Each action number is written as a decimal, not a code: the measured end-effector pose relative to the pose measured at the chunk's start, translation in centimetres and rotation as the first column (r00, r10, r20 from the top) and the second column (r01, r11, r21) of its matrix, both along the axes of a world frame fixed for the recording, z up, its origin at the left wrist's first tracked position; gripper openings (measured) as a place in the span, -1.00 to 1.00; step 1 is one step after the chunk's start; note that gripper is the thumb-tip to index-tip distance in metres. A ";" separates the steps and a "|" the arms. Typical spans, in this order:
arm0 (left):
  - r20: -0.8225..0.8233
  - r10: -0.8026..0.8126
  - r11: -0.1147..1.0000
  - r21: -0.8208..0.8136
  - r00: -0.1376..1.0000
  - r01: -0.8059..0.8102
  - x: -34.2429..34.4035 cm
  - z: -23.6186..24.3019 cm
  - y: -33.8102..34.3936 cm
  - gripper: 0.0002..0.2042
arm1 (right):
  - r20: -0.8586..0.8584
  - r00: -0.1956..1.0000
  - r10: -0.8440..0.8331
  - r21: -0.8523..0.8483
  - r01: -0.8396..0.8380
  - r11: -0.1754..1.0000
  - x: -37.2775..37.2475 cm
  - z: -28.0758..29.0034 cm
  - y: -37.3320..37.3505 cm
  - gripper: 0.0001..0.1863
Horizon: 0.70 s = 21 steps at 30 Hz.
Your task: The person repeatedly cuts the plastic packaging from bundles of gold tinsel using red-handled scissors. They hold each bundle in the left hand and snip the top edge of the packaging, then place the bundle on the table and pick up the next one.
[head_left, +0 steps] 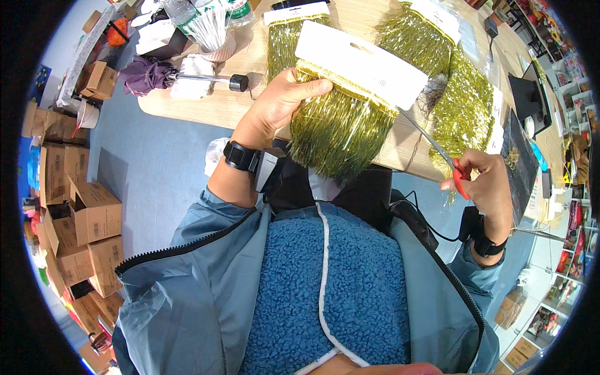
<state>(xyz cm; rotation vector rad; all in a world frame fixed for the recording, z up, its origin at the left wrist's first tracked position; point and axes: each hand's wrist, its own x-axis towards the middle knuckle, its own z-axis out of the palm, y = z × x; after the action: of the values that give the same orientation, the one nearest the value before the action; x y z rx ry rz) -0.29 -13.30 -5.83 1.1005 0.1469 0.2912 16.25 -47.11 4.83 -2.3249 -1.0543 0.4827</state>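
Observation:
My left hand (273,106) is closed on a gold tinsel fringe (340,131) by its upper left edge, the thumb lying over the braided top band. A white header card (359,65) runs along that band, and the strands hang down past the table's near edge. In my right hand (492,184) is a pair of scissors (461,180) with red handles. The blades point up and left, with their tip close to the lower right corner of the card; whether they touch it I cannot tell. Beside the scissors lies another gold tinsel fringe (462,106).
More carded tinsel fringes (415,37) lie at the back of the wooden table (206,115). A purple umbrella (147,76), a cup of white sticks (215,40) and plastic bottles stand at the left. Stacked cardboard boxes (94,212) are on the floor to the left. A black stand (528,103) is at the right.

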 end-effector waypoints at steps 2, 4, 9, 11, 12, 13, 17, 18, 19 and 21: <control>0.004 0.002 1.000 0.004 1.000 -0.002 0.0 0.0 0.1 -0.51 | 0.006 1.000 0.024 0.017 -0.025 1.000 0.0 0.0 0.0 -0.57; 0.002 -0.002 1.000 0.011 1.000 0.002 0.0 -0.1 0.1 -0.51 | 0.006 1.000 0.010 0.000 -0.010 1.000 0.0 0.0 0.0 -0.55; 0.020 -0.001 1.000 0.021 1.000 0.001 0.0 -0.1 0.0 -0.51 | 0.000 1.000 -0.012 -0.019 0.012 1.000 0.0 0.1 0.1 -0.55; 0.032 0.002 1.000 0.015 0.999 -0.003 0.0 0.0 0.0 -0.51 | 0.007 1.000 0.005 -0.005 -0.005 1.000 0.0 0.0 0.1 -0.56; 0.033 -0.003 1.000 0.007 0.999 0.002 0.0 0.0 0.0 -0.51 | -0.005 1.000 -0.016 -0.010 0.016 1.000 0.0 0.0 0.1 -0.57; 0.034 -0.002 1.000 0.002 0.999 0.002 0.0 0.0 0.0 -0.52 | -0.006 1.000 -0.020 -0.012 0.020 1.000 0.0 0.0 0.1 -0.58; 0.033 -0.015 1.000 -0.012 0.999 0.015 0.0 0.1 0.0 -0.52 | -0.003 0.999 -0.039 -0.014 0.039 0.999 -0.1 0.0 0.1 -0.62; 0.025 -0.017 1.000 -0.006 1.000 0.017 0.0 0.1 0.1 -0.52 | -0.018 0.999 -0.037 -0.004 0.037 0.999 -0.1 0.0 0.1 -0.63; 0.021 -0.015 1.000 -0.002 1.000 0.015 0.1 0.1 0.1 -0.52 | -0.014 0.999 -0.032 -0.011 0.032 0.999 0.0 0.1 0.1 -0.63; 0.019 -0.008 1.000 0.011 1.000 0.008 0.1 0.0 0.1 -0.53 | -0.010 0.999 -0.030 -0.018 0.030 0.999 0.0 0.1 0.1 -0.63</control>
<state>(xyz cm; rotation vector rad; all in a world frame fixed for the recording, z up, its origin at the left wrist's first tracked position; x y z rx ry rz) -0.23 -13.17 -5.82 1.1085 0.1243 0.2958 16.22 -47.02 4.94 -2.3478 -1.0128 0.4937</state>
